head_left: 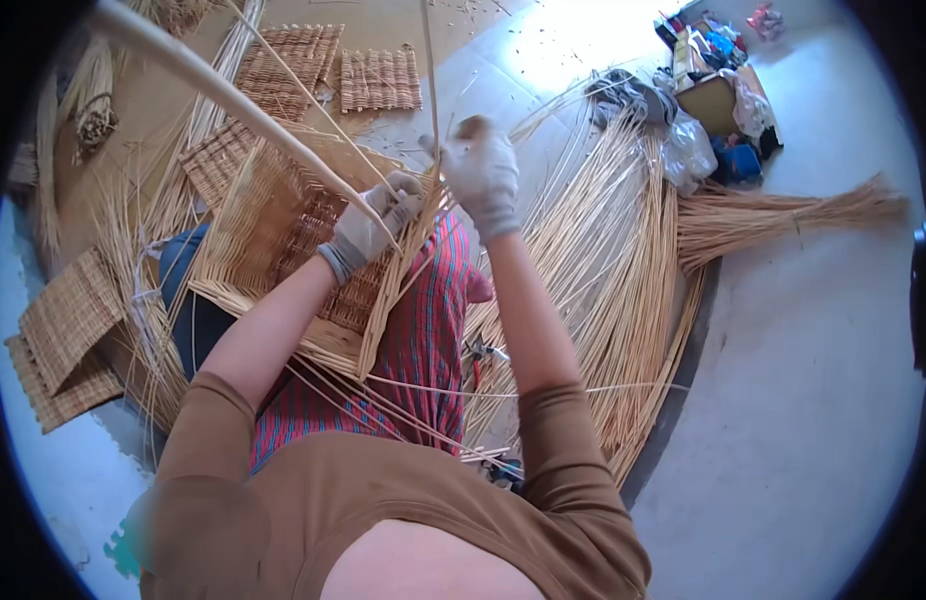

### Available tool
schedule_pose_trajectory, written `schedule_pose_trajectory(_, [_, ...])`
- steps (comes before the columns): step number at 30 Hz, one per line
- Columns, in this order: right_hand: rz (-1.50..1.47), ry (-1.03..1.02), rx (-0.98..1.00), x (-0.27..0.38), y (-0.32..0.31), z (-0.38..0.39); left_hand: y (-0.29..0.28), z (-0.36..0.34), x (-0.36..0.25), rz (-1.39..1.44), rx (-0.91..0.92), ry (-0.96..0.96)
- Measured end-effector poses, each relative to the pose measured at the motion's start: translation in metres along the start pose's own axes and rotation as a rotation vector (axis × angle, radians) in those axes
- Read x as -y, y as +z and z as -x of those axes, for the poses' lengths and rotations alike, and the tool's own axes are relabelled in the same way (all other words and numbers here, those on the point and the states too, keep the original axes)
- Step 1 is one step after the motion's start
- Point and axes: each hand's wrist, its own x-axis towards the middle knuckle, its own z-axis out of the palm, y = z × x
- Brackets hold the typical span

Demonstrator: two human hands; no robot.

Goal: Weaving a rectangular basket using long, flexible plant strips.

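Note:
A rectangular wicker basket (245, 215), pale with a browner woven band, lies tilted across my lap on striped red cloth. My left hand (371, 228), in a grey-white work glove, is closed on its right-hand rim. A thick pale cane (233, 100) runs from the upper left down to that hand. Just above and right of the rim is my right hand (483, 178), gloved too, raised and smeared by motion. Its thumb is close to a thin upright cane (432, 80); whether it grips that cane is unclear.
Loose canes (593, 290) spread over the floor to the right, beside a tied bundle (783, 222). Red-handled cutters (477, 368) lie near my right forearm. Woven panels (381, 80) lie ahead, more panels (73, 320) at left. A cluttered box (725, 105) stands far right.

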Motion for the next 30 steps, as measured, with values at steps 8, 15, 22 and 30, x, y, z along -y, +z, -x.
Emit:
schedule_pose_trajectory(8, [0.418, -0.049, 0.031, -0.03, 0.021, -0.01, -0.001, -0.016, -0.01, -0.592, 0.114, 0.269])
schedule_pose_trajectory(15, [-0.114, 0.321, 0.439, 0.063, -0.021, 0.166, 0.001, -0.012, -0.014, -0.702, 0.136, 0.092])
schedule_pose_trajectory(22, [-0.186, 0.211, 0.277, 0.054, 0.013, 0.16, -0.008, -0.021, -0.001, 0.025, 0.316, -0.026])
schedule_pose_trajectory(30, [-0.195, -0.278, 0.087, 0.062, -0.048, 0.1, -0.003, -0.026, 0.007, 0.47, 0.361, -0.107])
